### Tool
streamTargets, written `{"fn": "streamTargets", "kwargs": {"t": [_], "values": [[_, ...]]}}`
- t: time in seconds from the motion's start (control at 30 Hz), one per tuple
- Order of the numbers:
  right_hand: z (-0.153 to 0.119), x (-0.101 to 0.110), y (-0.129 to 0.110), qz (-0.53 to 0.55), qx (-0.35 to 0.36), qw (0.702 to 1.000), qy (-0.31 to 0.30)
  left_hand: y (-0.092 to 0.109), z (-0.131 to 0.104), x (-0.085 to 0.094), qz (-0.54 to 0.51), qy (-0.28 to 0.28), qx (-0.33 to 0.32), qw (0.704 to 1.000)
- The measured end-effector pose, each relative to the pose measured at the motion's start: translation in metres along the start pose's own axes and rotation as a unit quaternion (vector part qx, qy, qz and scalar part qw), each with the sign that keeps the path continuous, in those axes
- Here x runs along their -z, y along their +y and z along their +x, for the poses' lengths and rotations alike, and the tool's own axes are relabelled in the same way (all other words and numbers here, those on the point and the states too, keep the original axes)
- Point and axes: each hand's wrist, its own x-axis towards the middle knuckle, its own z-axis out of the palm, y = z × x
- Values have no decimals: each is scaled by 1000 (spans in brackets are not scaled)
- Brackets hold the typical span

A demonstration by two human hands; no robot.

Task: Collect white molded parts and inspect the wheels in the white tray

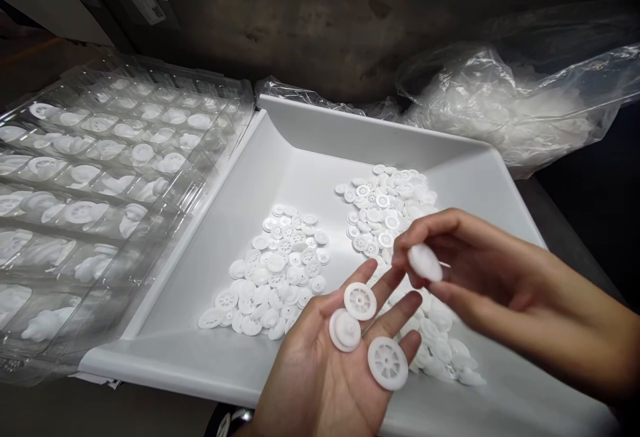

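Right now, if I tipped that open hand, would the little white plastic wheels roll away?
Probably. The three small white plastic wheels lie loose and flat on the open left hand, ungripped. Round and thin, they'd likely slide first, then roll. They look stiff and light.

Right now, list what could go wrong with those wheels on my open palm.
The three wheels lie loose on the flat left hand; a tilt could drop them past the white tray's near edge. The disc pinched in the right hand could slip into the wrong heap.
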Motion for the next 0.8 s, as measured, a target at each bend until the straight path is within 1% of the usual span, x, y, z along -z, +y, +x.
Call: {"fn": "streamTargets", "kwargs": {"t": [0.03, 0.07, 0.1, 0.13, 0.17, 0.2, 0.27, 0.33, 0.37, 0.43, 0.53, 0.57, 0.6, 0.67, 0.7, 0.73, 0.77, 0.8], "values": [[1, -1, 2, 94, -15, 995, -5, 1, 0, 2, -2, -4, 5, 1000], [1, -2, 4, 178, -26, 984, -12, 2, -1, 3, -3, -2, 10, 1000], [2, -3, 5, 235, -33, 971, -20, 3, -1, 4, -3, 4, 12, 1000], [3, -4, 5, 255, -42, 966, -20, 4, 0, 5, -1, 13, 12, 1000], [3, -6, 4, 234, -45, 971, -15, 4, 0, 4, 0, 22, 8, 1000], [4, -7, 3, 178, -42, 983, -6, 3, 0, 4, 0, 30, 2, 1000], [5, -10, 0, 23, -25, 999, -2, 1, 2, 2, -4, 26, -8, 1000], [6, -13, -3, -116, -12, 993, -35, -1, 3, -1, -11, 3, -17, 1000], [7, -15, -5, -162, -12, 985, -65, -2, 3, -2, -14, -10, -16, 1000], [9, -16, -7, -221, -24, 967, -123, -3, 4, -5, -18, -32, -9, 999], [17, -14, -11, -251, -9, 952, -172, -2, 2, -8, -14, -45, 7, 999], [20, -12, -12, -245, -2, 952, -182, -1, 0, -8, -12, -41, 6, 999], [25, -11, -12, -231, 7, 955, -186, 0, -2, -8, -11, -25, 3, 1000], [38, -8, -10, -214, 12, 963, -165, 1, -8, -3, -16, 12, -3, 1000], [46, -9, -8, -214, 12, 966, -145, 1, -12, 1, -17, 21, 1, 1000], [55, -11, -5, -220, 12, 967, -127, 0, -15, 5, -13, 16, 7, 1000], [65, -16, -1, -229, 13, 967, -115, -2, -17, 11, -3, -2, 13, 1000], [76, -24, 3, -237, 19, 964, -116, -4, -19, 16, 11, -29, 16, 999]]}}
